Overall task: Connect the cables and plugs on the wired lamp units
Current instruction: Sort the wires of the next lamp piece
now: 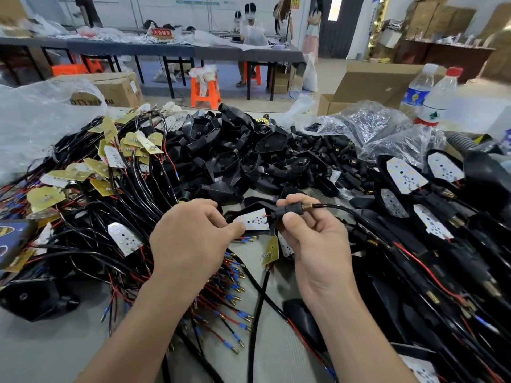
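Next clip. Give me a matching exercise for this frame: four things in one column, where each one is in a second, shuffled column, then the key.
1. black plug sleeve with brass tip
2. white LED board with red wire
3. nearest orange plastic stool
4. clear plastic bottle with red cap

A. on the floor, in the background
B. pinched in the right hand
C. standing at the far right
D. held by the left hand

Pairs: 1-B, 2-D, 3-A, 4-C.
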`<control>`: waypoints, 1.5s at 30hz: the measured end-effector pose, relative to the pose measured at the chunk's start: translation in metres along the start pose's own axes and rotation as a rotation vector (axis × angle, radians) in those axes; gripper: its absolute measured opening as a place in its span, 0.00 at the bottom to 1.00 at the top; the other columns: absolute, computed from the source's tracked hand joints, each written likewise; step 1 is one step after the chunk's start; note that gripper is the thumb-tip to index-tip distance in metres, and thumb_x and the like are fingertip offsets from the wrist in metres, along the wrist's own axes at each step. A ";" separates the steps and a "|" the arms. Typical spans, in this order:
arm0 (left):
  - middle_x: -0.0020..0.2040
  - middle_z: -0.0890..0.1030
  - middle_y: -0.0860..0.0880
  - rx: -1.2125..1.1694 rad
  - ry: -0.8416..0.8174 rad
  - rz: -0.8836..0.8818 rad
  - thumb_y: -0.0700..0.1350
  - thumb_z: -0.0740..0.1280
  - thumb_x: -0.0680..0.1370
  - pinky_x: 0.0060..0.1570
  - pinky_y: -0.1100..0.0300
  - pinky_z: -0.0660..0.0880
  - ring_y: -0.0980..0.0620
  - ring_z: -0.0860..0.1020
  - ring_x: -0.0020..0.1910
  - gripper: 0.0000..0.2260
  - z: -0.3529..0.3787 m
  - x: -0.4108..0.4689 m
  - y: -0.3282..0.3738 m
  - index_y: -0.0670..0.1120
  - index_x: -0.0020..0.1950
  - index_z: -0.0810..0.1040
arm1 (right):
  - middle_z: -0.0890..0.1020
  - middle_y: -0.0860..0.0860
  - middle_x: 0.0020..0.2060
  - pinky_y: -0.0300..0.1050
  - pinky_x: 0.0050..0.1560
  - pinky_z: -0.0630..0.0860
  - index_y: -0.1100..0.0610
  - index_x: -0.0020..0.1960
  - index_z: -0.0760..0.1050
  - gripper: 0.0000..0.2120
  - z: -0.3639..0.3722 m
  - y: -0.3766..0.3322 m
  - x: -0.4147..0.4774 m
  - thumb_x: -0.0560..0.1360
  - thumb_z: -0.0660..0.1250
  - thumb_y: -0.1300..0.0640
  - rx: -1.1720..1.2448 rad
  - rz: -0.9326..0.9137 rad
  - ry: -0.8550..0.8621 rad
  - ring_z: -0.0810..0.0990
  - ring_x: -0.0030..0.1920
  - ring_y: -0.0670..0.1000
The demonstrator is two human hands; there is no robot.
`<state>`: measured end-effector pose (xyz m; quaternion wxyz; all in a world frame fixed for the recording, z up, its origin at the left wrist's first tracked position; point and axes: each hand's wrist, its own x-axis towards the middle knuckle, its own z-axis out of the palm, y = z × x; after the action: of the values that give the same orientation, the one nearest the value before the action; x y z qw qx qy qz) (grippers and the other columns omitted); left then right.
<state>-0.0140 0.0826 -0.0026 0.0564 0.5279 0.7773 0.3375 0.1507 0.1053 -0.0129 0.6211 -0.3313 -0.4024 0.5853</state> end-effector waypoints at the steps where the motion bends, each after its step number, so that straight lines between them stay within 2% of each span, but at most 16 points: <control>1: 0.57 0.83 0.63 -0.075 -0.020 -0.003 0.58 0.81 0.68 0.42 0.69 0.67 0.62 0.80 0.51 0.09 -0.001 0.001 -0.001 0.58 0.40 0.83 | 0.87 0.54 0.46 0.38 0.47 0.80 0.55 0.47 0.82 0.18 0.000 0.000 0.000 0.77 0.63 0.76 -0.004 0.002 -0.005 0.83 0.45 0.49; 3: 0.57 0.83 0.59 -0.423 -0.220 -0.043 0.48 0.81 0.71 0.48 0.70 0.75 0.61 0.83 0.51 0.20 -0.002 0.004 -0.005 0.61 0.60 0.82 | 0.86 0.55 0.46 0.39 0.48 0.81 0.56 0.47 0.82 0.17 -0.002 -0.003 0.001 0.77 0.63 0.75 0.042 0.042 -0.017 0.84 0.46 0.49; 5: 0.60 0.86 0.51 -0.798 -0.466 -0.113 0.39 0.75 0.78 0.47 0.61 0.82 0.54 0.86 0.52 0.20 -0.003 0.006 -0.005 0.52 0.69 0.80 | 0.87 0.56 0.48 0.42 0.50 0.82 0.56 0.49 0.81 0.14 -0.005 -0.006 0.003 0.79 0.63 0.73 0.098 0.125 -0.021 0.84 0.48 0.52; 7: 0.54 0.88 0.45 -0.940 -0.579 -0.156 0.38 0.68 0.83 0.42 0.63 0.83 0.50 0.88 0.49 0.12 -0.003 0.006 -0.003 0.45 0.65 0.82 | 0.87 0.57 0.50 0.46 0.51 0.84 0.57 0.50 0.81 0.12 -0.007 -0.007 0.004 0.79 0.63 0.71 0.135 0.195 -0.025 0.86 0.51 0.54; 15: 0.48 0.88 0.39 -1.095 -0.501 -0.205 0.35 0.67 0.82 0.37 0.65 0.82 0.48 0.88 0.42 0.09 -0.008 0.009 -0.003 0.44 0.56 0.85 | 0.86 0.59 0.47 0.51 0.45 0.84 0.56 0.51 0.84 0.10 -0.002 -0.009 -0.001 0.81 0.66 0.67 0.057 0.218 -0.044 0.87 0.45 0.55; 19: 0.42 0.88 0.41 -1.219 -0.438 -0.344 0.36 0.67 0.82 0.34 0.63 0.82 0.49 0.87 0.37 0.06 -0.006 0.010 0.004 0.39 0.52 0.84 | 0.87 0.56 0.39 0.49 0.38 0.81 0.57 0.44 0.84 0.12 0.005 -0.027 -0.013 0.82 0.67 0.52 -0.483 0.179 -0.073 0.84 0.34 0.53; 22: 0.38 0.86 0.41 -1.220 -0.397 -0.426 0.39 0.67 0.83 0.31 0.61 0.81 0.48 0.85 0.32 0.07 -0.005 0.010 0.008 0.37 0.50 0.82 | 0.83 0.43 0.31 0.36 0.37 0.74 0.50 0.42 0.82 0.06 0.006 -0.055 -0.031 0.76 0.68 0.51 -0.980 -0.181 -0.155 0.79 0.30 0.43; 25: 0.33 0.83 0.42 -1.180 -0.449 -0.441 0.43 0.65 0.84 0.24 0.61 0.77 0.50 0.79 0.24 0.12 -0.007 0.008 0.016 0.35 0.49 0.80 | 0.84 0.39 0.43 0.32 0.51 0.71 0.46 0.49 0.81 0.06 0.010 -0.090 -0.050 0.73 0.70 0.53 -1.250 -0.664 -0.155 0.79 0.47 0.40; 27: 0.31 0.80 0.43 -1.189 -0.505 -0.458 0.44 0.65 0.84 0.22 0.61 0.74 0.51 0.76 0.22 0.12 -0.009 0.003 0.029 0.36 0.48 0.78 | 0.82 0.43 0.60 0.42 0.67 0.67 0.49 0.59 0.80 0.16 0.005 -0.104 -0.056 0.72 0.71 0.52 -1.569 -0.794 -0.196 0.76 0.64 0.49; 28: 0.30 0.79 0.44 -1.195 -0.536 -0.445 0.44 0.65 0.84 0.22 0.61 0.73 0.52 0.75 0.22 0.12 -0.008 -0.001 0.036 0.37 0.47 0.78 | 0.80 0.46 0.65 0.47 0.67 0.67 0.50 0.64 0.78 0.20 0.001 -0.108 -0.057 0.73 0.71 0.51 -1.740 -0.780 -0.206 0.76 0.67 0.53; 30: 0.31 0.78 0.47 -1.226 -0.601 -0.393 0.47 0.66 0.82 0.23 0.61 0.72 0.53 0.74 0.24 0.11 -0.005 -0.009 0.050 0.40 0.46 0.78 | 0.80 0.43 0.64 0.49 0.53 0.74 0.47 0.69 0.72 0.20 -0.008 -0.114 -0.060 0.77 0.65 0.51 -1.920 -0.606 -0.204 0.80 0.62 0.52; 33: 0.33 0.79 0.48 -1.313 -0.717 -0.305 0.53 0.72 0.73 0.27 0.62 0.74 0.54 0.74 0.27 0.13 -0.002 -0.019 0.081 0.43 0.44 0.84 | 0.80 0.43 0.49 0.48 0.32 0.68 0.44 0.59 0.69 0.12 -0.035 -0.128 -0.061 0.77 0.65 0.54 -1.864 -0.499 -0.107 0.82 0.48 0.52; 36: 0.40 0.85 0.46 -1.464 -0.793 -0.263 0.51 0.73 0.69 0.34 0.63 0.81 0.53 0.83 0.33 0.12 0.003 -0.027 0.122 0.44 0.44 0.89 | 0.82 0.44 0.45 0.51 0.39 0.76 0.45 0.57 0.72 0.08 -0.069 -0.150 -0.054 0.78 0.63 0.51 -1.679 -0.496 0.094 0.80 0.44 0.53; 39: 0.53 0.88 0.41 -1.514 -0.846 -0.201 0.48 0.72 0.76 0.43 0.59 0.83 0.48 0.88 0.49 0.15 0.011 -0.035 0.154 0.44 0.60 0.83 | 0.84 0.48 0.47 0.47 0.46 0.74 0.42 0.60 0.73 0.12 -0.106 -0.175 -0.028 0.79 0.66 0.55 -1.475 -0.443 0.212 0.80 0.45 0.52; 42: 0.55 0.88 0.45 -1.327 -0.824 -0.075 0.47 0.71 0.81 0.49 0.59 0.83 0.49 0.86 0.55 0.16 0.020 -0.046 0.160 0.51 0.68 0.77 | 0.78 0.52 0.67 0.48 0.64 0.69 0.45 0.75 0.66 0.26 -0.132 -0.186 -0.010 0.80 0.66 0.57 -1.566 -0.336 0.247 0.74 0.65 0.54; 45: 0.52 0.88 0.52 -1.038 -0.716 0.023 0.46 0.72 0.80 0.53 0.59 0.82 0.54 0.85 0.55 0.14 0.027 -0.054 0.152 0.58 0.64 0.80 | 0.68 0.51 0.77 0.39 0.75 0.50 0.52 0.80 0.61 0.31 -0.144 -0.177 -0.008 0.79 0.65 0.62 -1.709 -0.396 0.139 0.59 0.77 0.50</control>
<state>0.1402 0.0816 0.0506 0.5582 0.5204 0.4396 0.4737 0.3600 0.0887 0.0766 0.2739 -0.6416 -0.7143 -0.0558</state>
